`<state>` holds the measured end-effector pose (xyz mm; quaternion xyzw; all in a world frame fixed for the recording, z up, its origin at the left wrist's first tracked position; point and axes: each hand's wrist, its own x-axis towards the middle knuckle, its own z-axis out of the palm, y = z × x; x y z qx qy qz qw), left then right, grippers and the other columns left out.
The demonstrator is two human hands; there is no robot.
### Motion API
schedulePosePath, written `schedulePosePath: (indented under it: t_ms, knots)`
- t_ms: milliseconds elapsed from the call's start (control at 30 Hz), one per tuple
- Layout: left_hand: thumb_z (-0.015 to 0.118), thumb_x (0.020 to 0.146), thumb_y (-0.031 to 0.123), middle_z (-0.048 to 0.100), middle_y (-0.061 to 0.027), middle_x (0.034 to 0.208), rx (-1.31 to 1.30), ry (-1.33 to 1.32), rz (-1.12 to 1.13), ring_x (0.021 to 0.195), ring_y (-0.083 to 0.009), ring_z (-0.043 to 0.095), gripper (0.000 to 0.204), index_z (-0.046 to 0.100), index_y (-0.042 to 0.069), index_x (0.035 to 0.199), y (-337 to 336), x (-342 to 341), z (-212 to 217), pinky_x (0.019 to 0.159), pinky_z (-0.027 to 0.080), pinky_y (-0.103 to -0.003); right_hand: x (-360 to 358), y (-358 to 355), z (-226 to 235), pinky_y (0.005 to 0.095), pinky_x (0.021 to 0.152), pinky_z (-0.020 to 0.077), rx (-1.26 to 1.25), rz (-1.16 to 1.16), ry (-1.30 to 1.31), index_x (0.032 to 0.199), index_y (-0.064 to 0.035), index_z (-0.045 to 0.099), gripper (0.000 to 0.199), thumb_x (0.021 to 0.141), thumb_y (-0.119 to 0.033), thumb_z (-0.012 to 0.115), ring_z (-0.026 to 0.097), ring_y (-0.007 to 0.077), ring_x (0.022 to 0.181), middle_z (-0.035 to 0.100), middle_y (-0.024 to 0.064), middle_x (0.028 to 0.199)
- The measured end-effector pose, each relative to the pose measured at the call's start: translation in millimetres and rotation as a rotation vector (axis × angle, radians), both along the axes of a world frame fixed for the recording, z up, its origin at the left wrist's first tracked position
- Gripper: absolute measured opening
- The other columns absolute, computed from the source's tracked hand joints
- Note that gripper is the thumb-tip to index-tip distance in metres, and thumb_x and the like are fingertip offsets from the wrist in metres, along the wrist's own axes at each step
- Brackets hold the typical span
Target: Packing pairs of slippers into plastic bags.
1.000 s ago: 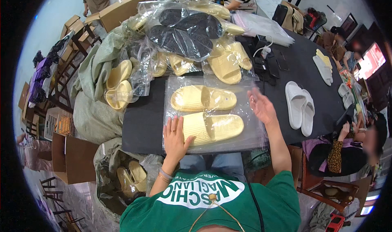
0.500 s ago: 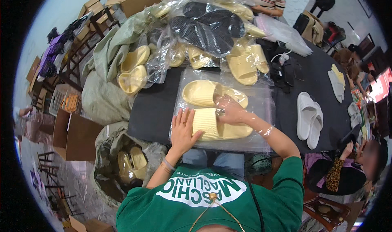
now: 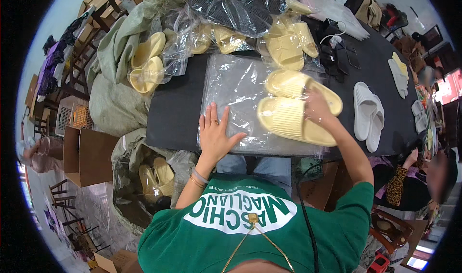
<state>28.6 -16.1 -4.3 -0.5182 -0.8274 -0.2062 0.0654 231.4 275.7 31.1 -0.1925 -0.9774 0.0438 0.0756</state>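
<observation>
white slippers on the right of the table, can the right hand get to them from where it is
Probably yes. The right hand rests on the yellow slippers, and the white slippers lie just beyond them on bare black table with nothing between. The hand would have to let go of the yellow pair first.

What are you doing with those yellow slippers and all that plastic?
A person in a green shirt is working at a black table. Their left hand presses flat on a clear plastic bag spread on the table. Their right hand rests on a pair of pale yellow slippers lying at the bag's right side. More yellow slippers in plastic are piled behind, and a white pair lies off to the right.
</observation>
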Motion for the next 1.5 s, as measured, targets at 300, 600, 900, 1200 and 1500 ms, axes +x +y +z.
schedulePosePath:
  t_ms: [300, 600, 900, 1200, 1500]
  knots:
    - [0.062, 0.073, 0.069, 0.024, -0.0272, 0.151, -0.070, 0.009, 0.000, 0.139, -0.0431, 0.025, 0.095, 0.042, 0.008, 0.142, -0.2, 3.5, 0.8, 0.110, 0.021, -0.054, 97.7, 2.7, 153.2, 0.0507, 0.112, 0.0257, 0.584, -0.435, 0.201, 0.090, 0.0019, 0.065, 0.027, 0.064, 0.003, 0.056, 0.051, 0.0351, 0.118, 0.065, 0.0192, 0.102]
    - [0.059, 0.075, 0.070, 0.022, -0.0280, 0.151, -0.123, 0.010, -0.018, 0.139, -0.0453, 0.021, 0.096, 0.037, 0.007, 0.144, 10.6, 7.7, 6.9, 0.110, 0.017, -0.058, 35.4, -82.0, 145.3, 0.0296, 0.081, 0.0491, -0.243, -0.575, 0.911, 0.108, 0.0070, 0.062, 0.029, 0.086, -0.012, 0.061, 0.063, 0.0155, 0.093, 0.068, 0.0129, 0.105]
    - [0.058, 0.074, 0.071, 0.022, -0.0282, 0.151, -0.130, 0.018, 0.013, 0.140, -0.0431, 0.020, 0.096, 0.039, 0.007, 0.143, 11.8, 8.6, 2.0, 0.109, 0.018, -0.059, -58.2, -79.8, 59.1, 0.0306, 0.083, 0.0486, -0.584, -0.583, 1.096, 0.108, 0.0071, 0.062, 0.029, 0.086, -0.012, 0.061, 0.062, 0.0152, 0.096, 0.067, 0.0127, 0.106]
    - [0.061, 0.074, 0.066, 0.020, -0.0272, 0.152, -0.167, 0.005, 0.005, 0.141, -0.0434, 0.019, 0.094, 0.038, 0.008, 0.144, 8.6, 8.7, 7.1, 0.108, 0.018, -0.061, -27.2, -99.1, -24.0, 0.0389, 0.085, 0.0484, -0.516, -0.676, 0.829, 0.095, 0.0063, 0.062, 0.023, 0.080, -0.011, 0.063, 0.061, 0.0316, 0.093, 0.062, 0.0208, 0.099]
    - [0.063, 0.081, 0.036, 0.025, -0.0289, 0.149, -0.179, -0.199, -0.058, 0.140, -0.0436, 0.021, 0.075, 0.036, 0.000, 0.140, 2.3, -9.4, 16.0, 0.110, 0.018, -0.059, -69.5, -107.6, -1.6, 0.0474, 0.085, 0.0492, -0.428, -0.654, 0.217, 0.102, 0.0026, 0.061, 0.038, 0.083, -0.030, 0.060, 0.060, 0.0362, 0.098, 0.059, 0.0182, 0.113]
